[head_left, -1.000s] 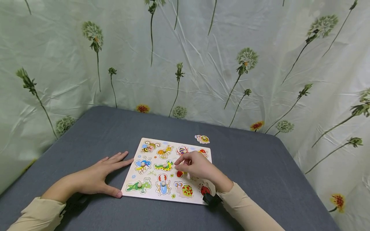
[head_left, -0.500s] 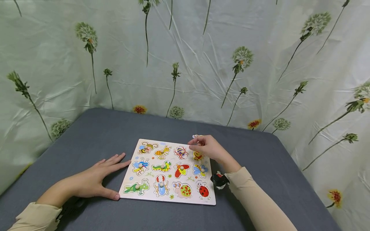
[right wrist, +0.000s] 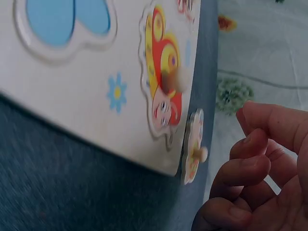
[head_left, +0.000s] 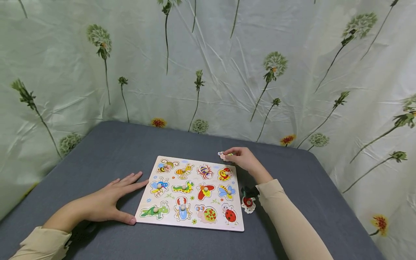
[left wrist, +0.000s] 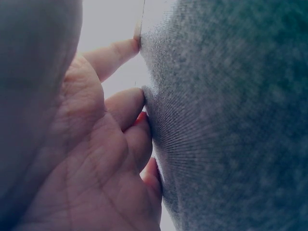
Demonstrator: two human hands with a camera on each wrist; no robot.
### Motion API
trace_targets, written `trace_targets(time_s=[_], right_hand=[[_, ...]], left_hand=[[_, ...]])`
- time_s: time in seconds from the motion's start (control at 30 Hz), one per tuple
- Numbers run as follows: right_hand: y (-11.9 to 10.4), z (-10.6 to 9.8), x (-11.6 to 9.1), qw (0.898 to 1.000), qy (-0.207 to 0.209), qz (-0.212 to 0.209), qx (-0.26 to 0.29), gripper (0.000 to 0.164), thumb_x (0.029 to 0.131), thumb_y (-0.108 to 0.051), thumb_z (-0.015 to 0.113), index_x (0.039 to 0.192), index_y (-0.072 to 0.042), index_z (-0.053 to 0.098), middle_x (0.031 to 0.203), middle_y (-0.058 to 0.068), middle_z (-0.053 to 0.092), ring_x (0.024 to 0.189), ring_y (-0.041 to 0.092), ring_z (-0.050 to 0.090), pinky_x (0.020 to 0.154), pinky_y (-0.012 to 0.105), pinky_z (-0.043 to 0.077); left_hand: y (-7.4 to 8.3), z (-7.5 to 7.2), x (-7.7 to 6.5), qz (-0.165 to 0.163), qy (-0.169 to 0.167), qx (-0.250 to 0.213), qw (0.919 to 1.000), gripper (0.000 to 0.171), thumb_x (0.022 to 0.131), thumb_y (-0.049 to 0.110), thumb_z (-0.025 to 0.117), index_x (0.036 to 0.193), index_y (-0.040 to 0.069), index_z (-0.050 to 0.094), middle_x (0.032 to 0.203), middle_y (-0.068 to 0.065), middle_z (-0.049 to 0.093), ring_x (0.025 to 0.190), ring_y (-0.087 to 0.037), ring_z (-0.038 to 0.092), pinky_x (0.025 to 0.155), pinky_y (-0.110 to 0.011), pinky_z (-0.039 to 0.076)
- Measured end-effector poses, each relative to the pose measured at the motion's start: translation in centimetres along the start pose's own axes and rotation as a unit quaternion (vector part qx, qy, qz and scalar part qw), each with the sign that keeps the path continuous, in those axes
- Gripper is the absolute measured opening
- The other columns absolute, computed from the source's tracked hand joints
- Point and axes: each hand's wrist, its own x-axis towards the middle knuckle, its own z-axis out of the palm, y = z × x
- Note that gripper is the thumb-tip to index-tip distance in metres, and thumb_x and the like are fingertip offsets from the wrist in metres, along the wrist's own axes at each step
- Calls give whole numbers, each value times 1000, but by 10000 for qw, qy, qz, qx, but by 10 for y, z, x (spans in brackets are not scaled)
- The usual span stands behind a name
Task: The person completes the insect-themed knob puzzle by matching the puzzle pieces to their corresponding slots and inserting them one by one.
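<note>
A wooden knob puzzle board [head_left: 170, 216] with insect pictures lies on the table. My left hand [head_left: 107, 202] rests spread at its left edge, index finger and thumb at the border; in the left wrist view, its fingertips [left wrist: 132, 103] touch the grey cloth. Beyond the board's far right corner lies a snail puzzle piece [head_left: 221, 155], partly covered by my right hand [head_left: 245, 159]. The right wrist view shows that hand [right wrist: 269, 168] with bent fingers apart from the snail piece's knob [right wrist: 200, 154]. Nothing is in its grasp.
A ladybug piece [head_left: 248, 204] lies right of the board, partly behind the dark wrist device [head_left: 249, 191]. Knobbed pieces such as the caterpillar [head_left: 182, 187] sit in the board; the bottom-row snail picture [head_left: 206, 214] has no knob. A flowered curtain [head_left: 146, 65] hangs behind the grey table [head_left: 130, 141].
My right hand has moved from above the middle of the board to the far right, over the snail piece, uncovering the board's pictures. The left hand keeps its place at the edge.
</note>
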Motion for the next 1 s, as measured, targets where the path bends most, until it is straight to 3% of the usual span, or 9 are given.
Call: trace_targets(time_s=[0.17, 0.47, 0.77, 1.0], right_hand=[[10, -3, 7, 9998, 94, 190, 19, 30, 100, -22, 76, 125, -6, 78, 89, 10, 67, 80, 23, 54, 74, 33, 48], [19, -5, 16, 9987, 207, 445, -113, 27, 104, -19, 70, 127, -5, 76, 91, 8, 64, 80, 21, 48, 71, 31, 40], [18, -4, 21, 9983, 108, 574, -25, 29, 104, -20, 69, 129, -6, 75, 106, 11, 72, 98, 27, 67, 86, 36, 53], [17, -1, 23, 9984, 141, 531, -127, 28, 103, -16, 71, 128, -4, 75, 105, 12, 72, 89, 22, 67, 80, 31, 53]], left_hand=[[0, -1, 0, -2, -35, -27, 10000, 112, 76, 64, 89, 168, 29, 38, 179, -22, 18, 161, -58, 16, 120, -83, 11], [1, -1, 2, -91, -114, -66, 9999, 113, 75, 66, 88, 169, 29, 37, 180, -22, 17, 162, -58, 15, 120, -83, 10], [1, -2, 0, -43, -87, -53, 9999, 112, 76, 65, 88, 169, 30, 37, 180, -22, 17, 162, -58, 15, 120, -84, 10], [2, -2, 0, -80, -99, -84, 9999, 113, 75, 67, 88, 169, 29, 37, 180, -21, 17, 162, -59, 14, 121, -83, 10]])
